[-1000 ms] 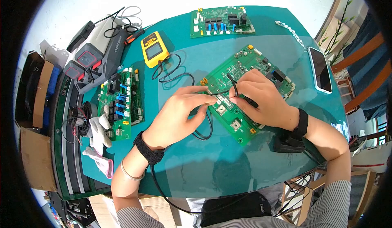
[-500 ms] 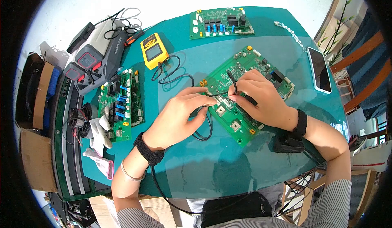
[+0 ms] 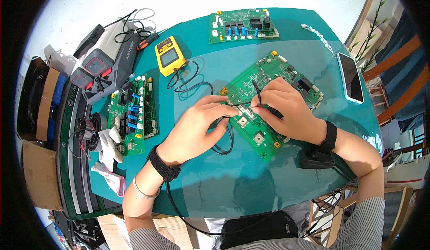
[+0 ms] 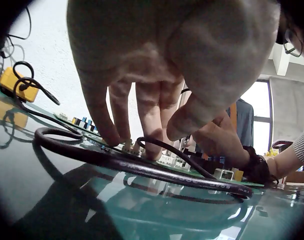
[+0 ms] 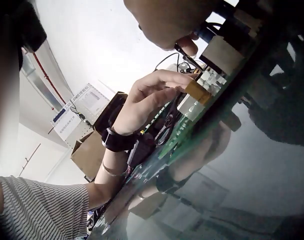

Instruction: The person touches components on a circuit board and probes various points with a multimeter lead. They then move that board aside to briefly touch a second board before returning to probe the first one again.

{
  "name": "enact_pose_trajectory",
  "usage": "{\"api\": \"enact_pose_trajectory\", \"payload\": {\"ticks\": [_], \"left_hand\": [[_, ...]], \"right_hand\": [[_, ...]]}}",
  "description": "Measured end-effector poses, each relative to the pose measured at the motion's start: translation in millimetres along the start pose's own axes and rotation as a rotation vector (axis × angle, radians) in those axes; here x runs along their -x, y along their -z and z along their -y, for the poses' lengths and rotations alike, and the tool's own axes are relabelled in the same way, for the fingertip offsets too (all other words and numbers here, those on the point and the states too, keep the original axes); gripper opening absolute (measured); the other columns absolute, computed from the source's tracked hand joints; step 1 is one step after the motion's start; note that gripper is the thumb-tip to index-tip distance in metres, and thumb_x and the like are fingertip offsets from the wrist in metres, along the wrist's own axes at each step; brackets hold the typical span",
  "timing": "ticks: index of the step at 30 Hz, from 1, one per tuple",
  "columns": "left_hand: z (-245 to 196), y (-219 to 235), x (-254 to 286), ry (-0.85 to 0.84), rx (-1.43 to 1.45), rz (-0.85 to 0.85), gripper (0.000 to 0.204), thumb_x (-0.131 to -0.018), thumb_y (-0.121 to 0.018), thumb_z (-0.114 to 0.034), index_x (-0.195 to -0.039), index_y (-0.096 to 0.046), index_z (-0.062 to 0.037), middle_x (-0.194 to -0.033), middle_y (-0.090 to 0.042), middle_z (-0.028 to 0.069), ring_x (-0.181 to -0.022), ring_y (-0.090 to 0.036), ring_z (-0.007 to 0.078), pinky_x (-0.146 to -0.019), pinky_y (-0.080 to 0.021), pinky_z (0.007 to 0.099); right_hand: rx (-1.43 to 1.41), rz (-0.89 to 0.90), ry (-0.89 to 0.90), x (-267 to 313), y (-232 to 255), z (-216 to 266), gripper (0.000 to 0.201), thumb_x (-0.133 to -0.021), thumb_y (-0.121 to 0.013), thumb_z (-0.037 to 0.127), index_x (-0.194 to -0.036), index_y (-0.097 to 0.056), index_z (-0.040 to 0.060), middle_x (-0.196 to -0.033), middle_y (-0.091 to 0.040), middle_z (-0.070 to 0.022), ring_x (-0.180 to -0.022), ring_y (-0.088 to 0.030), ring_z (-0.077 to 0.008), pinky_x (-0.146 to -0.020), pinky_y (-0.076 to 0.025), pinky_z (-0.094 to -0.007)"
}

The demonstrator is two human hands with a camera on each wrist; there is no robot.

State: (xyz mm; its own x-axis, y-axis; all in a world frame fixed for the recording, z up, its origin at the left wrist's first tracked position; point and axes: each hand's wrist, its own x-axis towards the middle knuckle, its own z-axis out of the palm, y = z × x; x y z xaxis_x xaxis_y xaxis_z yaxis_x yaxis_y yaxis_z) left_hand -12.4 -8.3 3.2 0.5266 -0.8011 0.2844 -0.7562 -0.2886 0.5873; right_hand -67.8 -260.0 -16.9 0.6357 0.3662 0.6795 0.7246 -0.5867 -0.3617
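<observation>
A green circuit board (image 3: 251, 82) lies at an angle on the table beneath both hands. My right hand (image 3: 289, 109) pinches a thin black cable (image 3: 257, 89) between thumb and index finger, over white connectors near the board's left edge. My left hand (image 3: 195, 122) reaches in from the left, fingers extended and fingertips touching the board's edge by those connectors. In the left wrist view the fingers (image 4: 151, 105) point down onto the board, and a loop of the cable (image 4: 99, 156) lies in front. The right fingertips are partly hidden behind the knuckles.
The cable runs to a yellow handheld meter (image 3: 170, 57) at the back left. Other circuit boards stand at the back (image 3: 242, 24) and left (image 3: 130, 115). A grey-black machine (image 3: 107, 62), white gloves (image 3: 109, 147) and a phone (image 3: 350, 77) are around them.
The free tip of the cable above the right hand shifts slightly. Both hands otherwise keep nearly the same place over the board.
</observation>
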Motion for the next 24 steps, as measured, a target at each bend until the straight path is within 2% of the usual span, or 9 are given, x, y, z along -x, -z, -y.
{"api": "enact_pose_trajectory", "payload": {"ticks": [6,11,20,24], "left_hand": [[-1.2,0.5,0.0,0.007,0.003,0.0,0.034,-0.084,-0.064,0.008,-0.115,-0.072,-0.0051,-0.112,-0.073,0.0155,-0.126,-0.061,0.038,-0.103,-0.052,0.0461],[0.0,-0.1,0.4,-0.005,-0.001,-0.005,0.034,-0.085,-0.064,0.008,-0.115,-0.072,-0.0055,-0.111,-0.073,0.0151,-0.125,-0.062,0.0379,-0.102,-0.052,0.0459],[0.5,-0.7,0.1,-0.007,-0.008,-0.005,0.034,-0.085,-0.065,0.008,-0.115,-0.072,-0.0059,-0.11,-0.073,0.0145,-0.124,-0.062,0.0376,-0.102,-0.052,0.0461],[0.4,-0.8,0.7,-0.007,-0.016,-0.008,0.034,-0.084,-0.065,0.008,-0.114,-0.072,-0.0058,-0.111,-0.073,0.0147,-0.124,-0.062,0.0377,-0.102,-0.052,0.0461]], "right_hand": [[-0.009,-0.062,0.004,-0.5,-0.3,0.0,0.012,-0.088,-0.075,0.006,-0.095,-0.066,0.002,-0.083,-0.06,-0.0101,-0.08,-0.058,-0.0284,-0.074,-0.047,-0.0393],[0.03,0.076,0.025,-2.0,2.8,2.1,0.013,-0.089,-0.073,0.007,-0.096,-0.064,0.0012,-0.083,-0.059,-0.0104,-0.08,-0.059,-0.029,-0.073,-0.048,-0.0402],[-0.026,-0.021,-0.019,0.0,0.4,1.9,0.011,-0.09,-0.072,0.007,-0.095,-0.064,0.0019,-0.08,-0.058,-0.0109,-0.077,-0.06,-0.03,-0.071,-0.048,-0.0409],[-0.016,0.041,0.003,-1.0,0.8,2.2,0.01,-0.09,-0.072,0.007,-0.094,-0.064,0.0017,-0.079,-0.058,-0.0108,-0.077,-0.06,-0.0301,-0.07,-0.048,-0.0411]]}}
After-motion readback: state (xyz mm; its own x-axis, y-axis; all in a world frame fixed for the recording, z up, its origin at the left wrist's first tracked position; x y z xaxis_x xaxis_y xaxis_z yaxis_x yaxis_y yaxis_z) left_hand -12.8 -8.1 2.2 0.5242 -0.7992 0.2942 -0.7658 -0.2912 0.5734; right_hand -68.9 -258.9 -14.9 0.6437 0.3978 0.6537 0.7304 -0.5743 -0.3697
